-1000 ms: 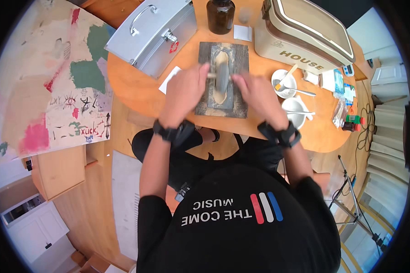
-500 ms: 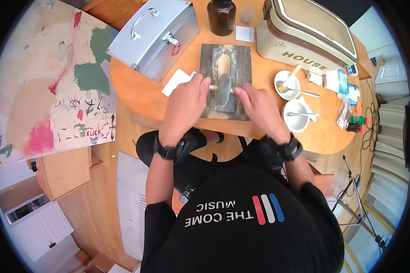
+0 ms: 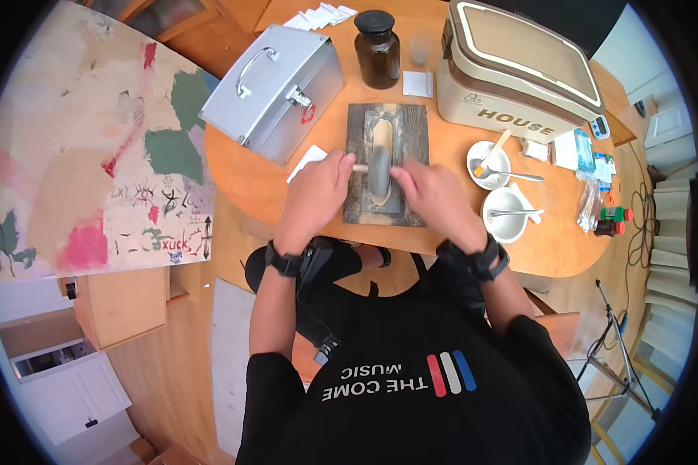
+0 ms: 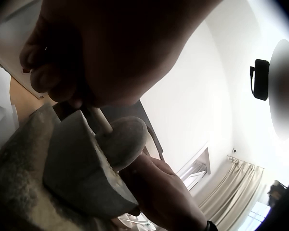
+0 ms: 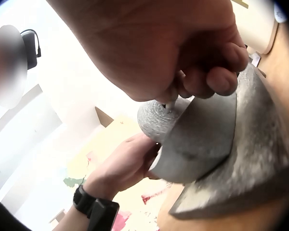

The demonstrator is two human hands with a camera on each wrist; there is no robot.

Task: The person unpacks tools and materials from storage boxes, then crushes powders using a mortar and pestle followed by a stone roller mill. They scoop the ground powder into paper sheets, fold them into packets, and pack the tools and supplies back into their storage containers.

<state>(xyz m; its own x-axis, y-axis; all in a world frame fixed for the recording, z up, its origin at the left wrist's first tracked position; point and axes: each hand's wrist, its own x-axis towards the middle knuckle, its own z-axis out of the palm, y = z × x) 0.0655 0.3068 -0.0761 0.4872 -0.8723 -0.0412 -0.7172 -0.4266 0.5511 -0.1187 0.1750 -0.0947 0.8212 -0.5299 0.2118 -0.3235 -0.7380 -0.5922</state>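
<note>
A grey grinding wheel (image 3: pixel 379 172) stands on edge in a boat-shaped grinding trough (image 3: pixel 398 133), with tan powder (image 3: pixel 381 133) along the groove. The trough sits on a dark, worn base board (image 3: pixel 417 167). My left hand (image 3: pixel 316 190) grips one end of the wheel's pale wooden axle handle (image 4: pixel 101 120), fingers curled round it. On the opposite side, my right hand (image 3: pixel 444 200) holds the other end, which its fingers mostly hide. In the right wrist view the wheel (image 5: pixel 156 120) shows behind the trough wall (image 5: pixel 200 137), its lower part hidden inside.
Left stands a silver case (image 3: pixel 275 93); behind the board, a brown jar (image 3: pixel 378 54) and a small white packet (image 3: pixel 418 84). A beige box (image 3: pixel 512 85) is at the back right. Two white bowls, one being a mortar (image 3: pixel 504 225), the other a dish (image 3: pixel 479 159) with a brush, sit right.
The wheel and both hands have shifted along the trough toward the body since a second ago. The head view has tilted up, bringing the jar's lid and white paper slips into sight.
</note>
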